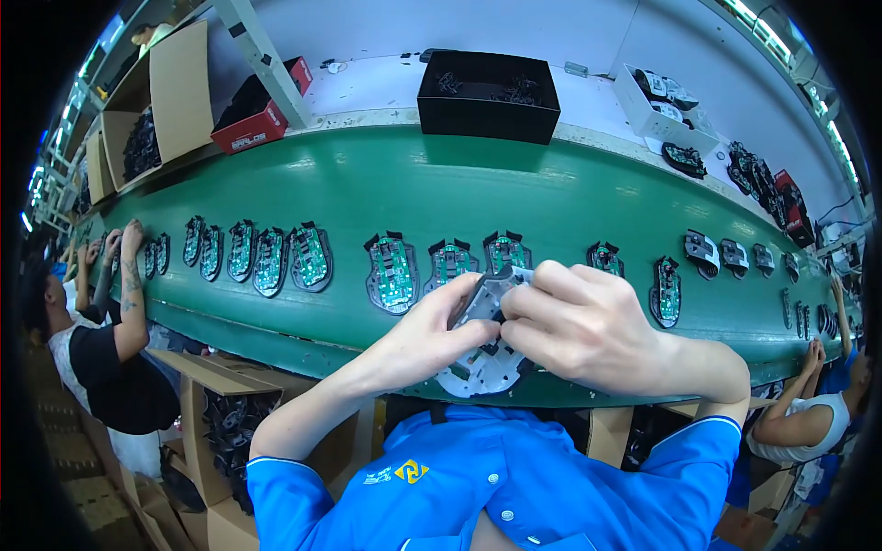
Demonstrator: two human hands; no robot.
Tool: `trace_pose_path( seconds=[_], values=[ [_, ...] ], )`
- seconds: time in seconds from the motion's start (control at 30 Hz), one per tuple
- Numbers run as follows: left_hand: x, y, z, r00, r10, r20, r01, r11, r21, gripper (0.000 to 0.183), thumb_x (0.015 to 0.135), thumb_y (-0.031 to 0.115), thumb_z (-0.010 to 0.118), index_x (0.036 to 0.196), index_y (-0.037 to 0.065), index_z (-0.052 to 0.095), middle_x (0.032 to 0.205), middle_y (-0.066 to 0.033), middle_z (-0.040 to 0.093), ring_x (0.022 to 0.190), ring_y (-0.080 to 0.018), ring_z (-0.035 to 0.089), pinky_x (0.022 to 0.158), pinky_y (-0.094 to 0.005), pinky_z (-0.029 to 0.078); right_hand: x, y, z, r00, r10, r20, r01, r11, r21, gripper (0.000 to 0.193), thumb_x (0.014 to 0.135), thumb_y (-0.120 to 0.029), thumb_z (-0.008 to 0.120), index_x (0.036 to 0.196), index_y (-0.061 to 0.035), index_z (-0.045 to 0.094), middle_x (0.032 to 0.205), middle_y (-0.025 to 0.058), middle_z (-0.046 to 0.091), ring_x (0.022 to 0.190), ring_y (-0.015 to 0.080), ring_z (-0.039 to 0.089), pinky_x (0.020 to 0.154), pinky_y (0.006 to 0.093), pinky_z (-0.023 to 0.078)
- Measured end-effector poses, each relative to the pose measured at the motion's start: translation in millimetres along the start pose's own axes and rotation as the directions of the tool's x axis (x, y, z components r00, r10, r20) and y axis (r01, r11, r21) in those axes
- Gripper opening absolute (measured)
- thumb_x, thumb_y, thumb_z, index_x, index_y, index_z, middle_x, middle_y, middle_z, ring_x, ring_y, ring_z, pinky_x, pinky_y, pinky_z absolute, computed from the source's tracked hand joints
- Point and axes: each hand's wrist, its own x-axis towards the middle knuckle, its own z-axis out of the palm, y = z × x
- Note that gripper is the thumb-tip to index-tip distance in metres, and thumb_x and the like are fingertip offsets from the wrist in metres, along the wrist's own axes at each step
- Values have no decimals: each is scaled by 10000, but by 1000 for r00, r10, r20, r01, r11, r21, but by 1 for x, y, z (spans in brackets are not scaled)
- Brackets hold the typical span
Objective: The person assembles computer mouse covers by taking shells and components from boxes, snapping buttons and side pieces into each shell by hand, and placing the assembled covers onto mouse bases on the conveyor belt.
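My left hand (421,337) is closed around the side of a pale grey plastic shell (489,375), which looks like a computer mouse housing with its hollow inside facing up. Over the same shell, my right hand (588,321) is curled, its thumb and fingers pinched at the middle; whatever they hold is hidden, though a small dark part shows by the fingertips. Just beyond my hands, dark mouse bases with green circuit boards lie on the green belt, among them one base (392,271) to the left and another (666,292) to the right.
A black box (487,115) of small dark parts stands at the belt's far edge. Farther right, a white box (643,115) holds shells. A red box (250,130) is at the far left. Co-workers sit at both sides; open cardboard boxes (197,432) stand below the near edge.
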Motion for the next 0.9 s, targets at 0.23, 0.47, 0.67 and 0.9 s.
trace_pose_path(
  seconds=[0.23,0.47,0.67,0.9],
  values=[
    [-3,6,2,977,108,-183,-84,988,131,291,867,38,561,1152,2,517,936,-20,588,824,-42,522,704,-205,441,-1,4,-7,895,416,-164,-348,878,327,506,649,-153,763,1117,-94,579,977,94,544,797,244,568,614,322,492],
    [1,2,12,927,250,-281,-207,963,173,267,828,7,582,1092,-10,550,958,-54,562,833,-82,540,684,-213,441,-4,3,14,857,511,-63,-396,733,552,475,744,-134,702,1169,-63,503,990,124,517,855,265,599,676,356,508],
    [6,0,9,851,409,-330,-357,911,208,239,805,-29,589,1041,-26,552,990,-66,545,916,-112,552,772,-244,456,0,-6,15,744,665,61,-493,485,722,641,725,-139,725,1282,-67,417,1051,126,499,940,240,563,650,306,510],
    [11,8,10,891,256,-375,-295,954,-49,242,841,-2,568,1081,-11,542,1059,-53,520,967,-101,538,731,-230,520,-3,-24,37,694,720,-16,-500,498,708,898,709,-57,681,1421,-13,137,1333,173,365,1041,231,554,688,273,524]
  ],
)
